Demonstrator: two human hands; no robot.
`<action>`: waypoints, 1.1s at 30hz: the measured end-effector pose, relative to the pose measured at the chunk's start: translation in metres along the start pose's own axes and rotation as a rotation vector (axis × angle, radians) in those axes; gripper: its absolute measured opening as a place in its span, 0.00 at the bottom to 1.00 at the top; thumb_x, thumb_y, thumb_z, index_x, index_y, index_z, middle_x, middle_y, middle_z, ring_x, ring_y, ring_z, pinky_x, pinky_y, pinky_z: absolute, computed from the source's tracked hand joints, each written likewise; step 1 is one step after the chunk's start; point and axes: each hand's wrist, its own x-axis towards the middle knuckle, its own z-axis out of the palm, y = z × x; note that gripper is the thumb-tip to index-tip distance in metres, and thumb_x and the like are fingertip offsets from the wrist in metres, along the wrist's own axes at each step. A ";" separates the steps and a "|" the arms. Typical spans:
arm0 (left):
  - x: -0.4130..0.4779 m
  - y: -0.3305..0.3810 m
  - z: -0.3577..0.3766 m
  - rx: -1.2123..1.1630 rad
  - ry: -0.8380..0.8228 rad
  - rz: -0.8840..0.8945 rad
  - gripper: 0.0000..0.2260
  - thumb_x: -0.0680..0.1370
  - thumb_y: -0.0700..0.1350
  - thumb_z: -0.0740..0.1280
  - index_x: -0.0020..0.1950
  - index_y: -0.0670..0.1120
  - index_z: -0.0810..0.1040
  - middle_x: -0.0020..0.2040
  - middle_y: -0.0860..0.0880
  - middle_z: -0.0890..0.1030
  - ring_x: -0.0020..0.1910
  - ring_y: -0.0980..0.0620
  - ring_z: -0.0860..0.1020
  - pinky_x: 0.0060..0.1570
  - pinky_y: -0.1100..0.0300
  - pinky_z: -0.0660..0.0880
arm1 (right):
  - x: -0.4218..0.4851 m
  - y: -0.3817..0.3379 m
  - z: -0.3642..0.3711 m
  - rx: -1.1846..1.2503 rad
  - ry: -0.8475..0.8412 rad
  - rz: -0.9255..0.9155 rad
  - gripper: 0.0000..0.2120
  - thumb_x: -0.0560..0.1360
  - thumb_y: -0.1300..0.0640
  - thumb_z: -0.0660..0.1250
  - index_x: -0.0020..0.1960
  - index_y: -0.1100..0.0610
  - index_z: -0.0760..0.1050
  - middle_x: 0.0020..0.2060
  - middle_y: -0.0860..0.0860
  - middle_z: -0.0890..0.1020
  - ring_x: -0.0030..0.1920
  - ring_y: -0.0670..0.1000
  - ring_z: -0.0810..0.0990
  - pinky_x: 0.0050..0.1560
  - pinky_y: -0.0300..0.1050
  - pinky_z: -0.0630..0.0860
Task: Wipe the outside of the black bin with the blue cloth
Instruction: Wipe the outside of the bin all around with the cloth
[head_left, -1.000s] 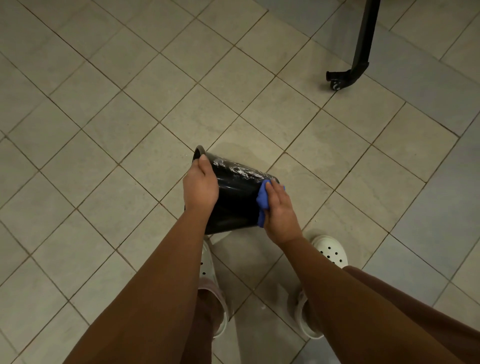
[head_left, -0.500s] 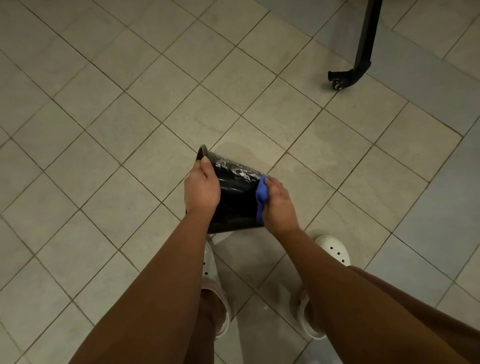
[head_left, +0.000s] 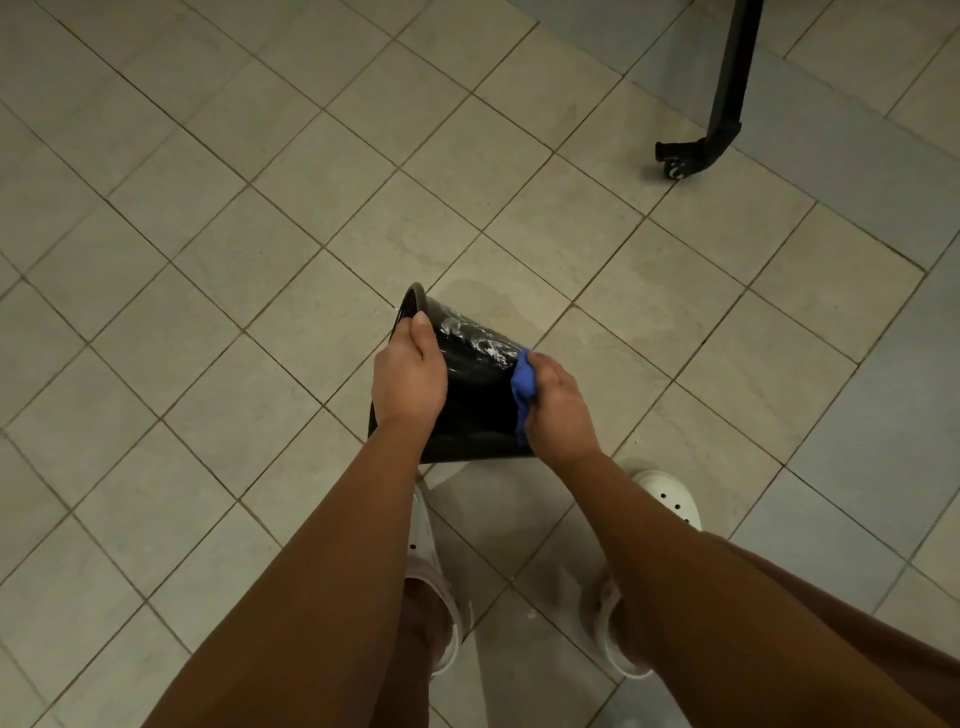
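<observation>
The black bin (head_left: 475, 395) is held tipped on its side above the tiled floor, its open mouth toward the upper left and its base toward the right. White soapy streaks show on its upper wall. My left hand (head_left: 410, 371) grips the bin at the rim end. My right hand (head_left: 558, 408) presses the bunched blue cloth (head_left: 522, 387) against the bin's wall close to the base. Most of the cloth is hidden under my fingers.
My feet in white clogs (head_left: 670, 499) stand on the beige tiled floor (head_left: 260, 260) just below the bin. A wet patch lies on the tiles beyond the bin. A black stand leg with a caster (head_left: 675, 163) is at the upper right.
My right hand with the cloth has slid a little up and leftward along the bin's wall. The left hand keeps the same grip at the rim.
</observation>
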 end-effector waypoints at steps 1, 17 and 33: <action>-0.001 0.000 0.000 0.009 0.004 0.007 0.18 0.85 0.51 0.50 0.44 0.43 0.72 0.31 0.50 0.71 0.29 0.56 0.70 0.28 0.62 0.63 | 0.001 0.001 -0.002 0.036 -0.008 0.102 0.26 0.70 0.66 0.63 0.68 0.58 0.67 0.63 0.58 0.73 0.64 0.57 0.71 0.66 0.45 0.66; -0.003 0.001 0.004 0.033 0.013 0.039 0.19 0.84 0.52 0.50 0.49 0.42 0.75 0.32 0.50 0.74 0.31 0.54 0.73 0.30 0.57 0.71 | 0.003 -0.015 -0.012 0.139 0.056 0.136 0.15 0.76 0.65 0.58 0.63 0.59 0.71 0.49 0.58 0.79 0.47 0.56 0.80 0.44 0.34 0.75; -0.004 0.003 0.007 0.104 -0.029 0.117 0.18 0.84 0.52 0.50 0.48 0.44 0.73 0.32 0.51 0.73 0.30 0.57 0.72 0.27 0.61 0.64 | -0.004 -0.025 -0.026 0.157 0.003 0.125 0.13 0.80 0.65 0.55 0.63 0.63 0.69 0.42 0.55 0.75 0.33 0.43 0.73 0.31 0.21 0.69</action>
